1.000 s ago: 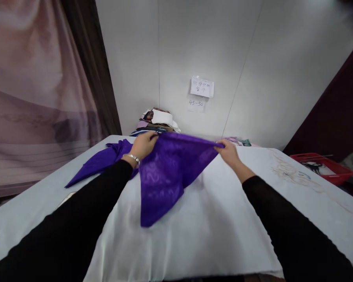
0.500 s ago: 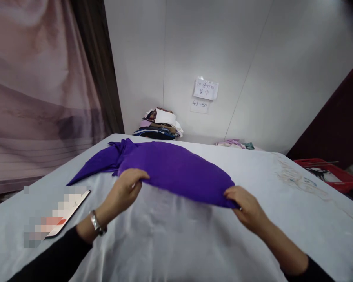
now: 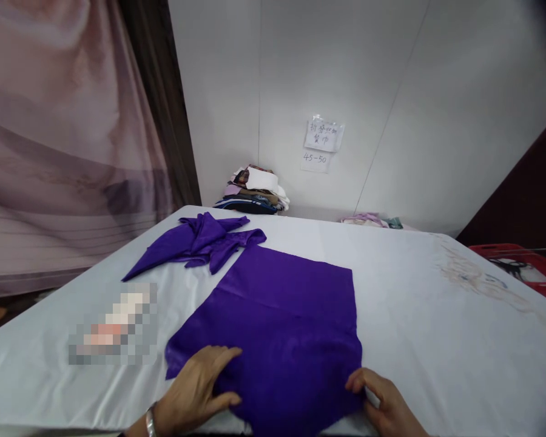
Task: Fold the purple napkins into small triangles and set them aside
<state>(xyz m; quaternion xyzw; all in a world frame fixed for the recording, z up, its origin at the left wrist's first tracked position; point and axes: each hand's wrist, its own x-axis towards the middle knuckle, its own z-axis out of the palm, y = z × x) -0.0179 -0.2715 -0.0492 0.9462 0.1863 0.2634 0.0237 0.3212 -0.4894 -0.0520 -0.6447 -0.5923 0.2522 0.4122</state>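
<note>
Purple cloth (image 3: 282, 315) is lying spread flat on the white table cover (image 3: 414, 303), its near edge sitting right at the front of the table, and both hands are working that edge. Left hand (image 3: 200, 394) is resting on the near left corner, fingers (image 3: 218, 358) stretched forward over the fabric and thumb tucked along the hem, so it is pinching the cloth rather than lying loose. Right hand (image 3: 386, 406) is gripping the near right corner, fingers curled narrow around the edge. A silver bracelet (image 3: 150, 420) is showing on the left wrist.

Just beyond the flat cloth, touching its far left corner, a second purple cloth (image 3: 195, 243) is lying crumpled and twisted, trailing off toward the left side of the table. A blurred-out patch (image 3: 113, 328) is sitting on the table cover to the left of the flat cloth, well apart from the hand.

Further back, a stack of folded fabrics (image 3: 255, 191) is piling up against the white wall (image 3: 346, 73), with 2 paper notes (image 3: 323, 142) stuck above, the lower one reading 45-50. A pink curtain (image 3: 54, 139) is hanging at the left, and a red basket (image 3: 523, 267) is peeking in at the right edge
</note>
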